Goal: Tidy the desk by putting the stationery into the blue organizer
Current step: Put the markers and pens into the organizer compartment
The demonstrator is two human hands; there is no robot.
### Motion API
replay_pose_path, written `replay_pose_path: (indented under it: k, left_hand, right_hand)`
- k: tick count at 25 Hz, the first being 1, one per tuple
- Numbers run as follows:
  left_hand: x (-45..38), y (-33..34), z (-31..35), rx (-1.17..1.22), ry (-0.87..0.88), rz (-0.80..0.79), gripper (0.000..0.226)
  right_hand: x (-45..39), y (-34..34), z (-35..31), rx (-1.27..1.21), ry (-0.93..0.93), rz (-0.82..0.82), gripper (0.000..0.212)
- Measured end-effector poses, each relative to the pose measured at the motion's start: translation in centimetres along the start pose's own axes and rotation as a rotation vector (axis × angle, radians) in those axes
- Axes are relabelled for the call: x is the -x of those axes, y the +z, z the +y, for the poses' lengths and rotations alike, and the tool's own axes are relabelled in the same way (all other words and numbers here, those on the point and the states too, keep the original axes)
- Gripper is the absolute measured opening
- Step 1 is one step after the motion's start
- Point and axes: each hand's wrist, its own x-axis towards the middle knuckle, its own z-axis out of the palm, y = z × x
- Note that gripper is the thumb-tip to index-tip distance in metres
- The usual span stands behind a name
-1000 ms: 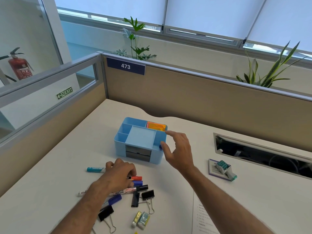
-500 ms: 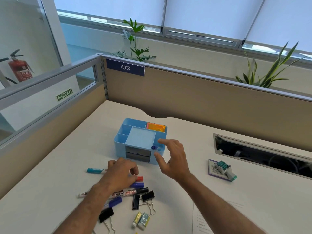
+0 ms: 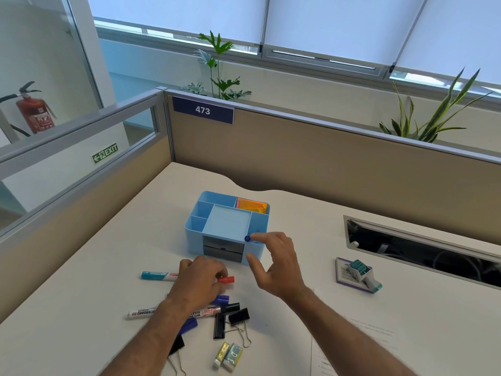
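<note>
R hand point(image 3: 276, 263) now hangs just in front of the blue organizer point(image 3: 226, 226), fingers spread and loose, holding nothing. 1 s ago it was up at the organizer's right rim; since then it has pulled back toward the person. A blue marker point(image 3: 248, 238) cap pokes up from the front-right compartment, index fingertip just beside it, not gripping. Cap wasn't visible 1 s ago, so that marker looks freshly dropped in. One item done, judged from that.

L hand point(image 3: 199, 280) is down on the pile, fingers curled round the red marker point(image 3: 226, 280); red cap sticks out past the knuckles. It has shifted slightly since the earlier frames and the cap shows more. Can't tell if the marker is off the desk point(image 3: 89, 280) yet.

Still loose on desk: teal marker point(image 3: 157, 275) left of L hand, whiteboard marker point(image 3: 143, 312), binder clips point(image 3: 238, 317), erasers point(image 3: 229, 355), more blue pens partly under L forearm. Orange sticky notes point(image 3: 252, 206) already sit in back-right compartment.

Likely next: red marker goes in. Most stationery still outside.
</note>
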Motion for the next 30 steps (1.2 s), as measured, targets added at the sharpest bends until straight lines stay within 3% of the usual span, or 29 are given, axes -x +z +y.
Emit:
replay_pose_path:
  k: [5, 9, 14, 16, 19, 21, 24, 26, 30]
  left_hand:
    - [0.2, -1.5, 1.8, 0.447, 0.148, 0.376, 0.025]
    - [0.1, -3.1, 3.1, 0.558, 0.185, 0.496, 0.025]
    - [0.4, -4.1, 3.1, 0.665, 0.223, 0.417, 0.024]
    - [0.5, -4.3, 2.1, 0.634, 0.184, 0.421, 0.025]
    - [0.5, -4.7, -1.5, 0.506, 0.001, 0.404, 0.028]
    - [0.6, -4.7, -4.3, 0.315, -0.142, 0.311, 0.032]
    - [0.6, -4.7, -7.0, -0.032, -0.298, 0.059, 0.04]
    - [0.8, -4.2, -7.9, -0.139, -0.342, -0.061, 0.042]
    - [1.2, -3.4, -8.6, -0.155, -0.334, -0.03, 0.024]
  right_hand:
    - [0.2, 0.0, -1.0, -0.209, 0.003, -0.017, 0.038]
    - [-0.2, -0.1, -2.6, -0.347, 0.069, 0.04, 0.031]
    - [-1.4, -1.5, -3.3, -0.356, 0.072, 0.096, 0.027]
    - [-2.4, -2.8, -3.4, -0.347, 0.051, 0.188, 0.024]
    - [-4.5, -5.1, -2.8, -0.36, 0.058, 0.365, 0.016]
    - [-5.3, -5.9, -2.1, -0.332, 0.064, 0.397, 0.015]
    - [-4.7, -5.1, -1.0, -0.229, 0.03, 0.303, 0.019]
    - [-3.7, -3.9, -0.1, -0.139, 0.012, 0.183, 0.02]
    - [-1.8, -1.6, 1.9, 0.086, -0.021, -0.005, 0.022]
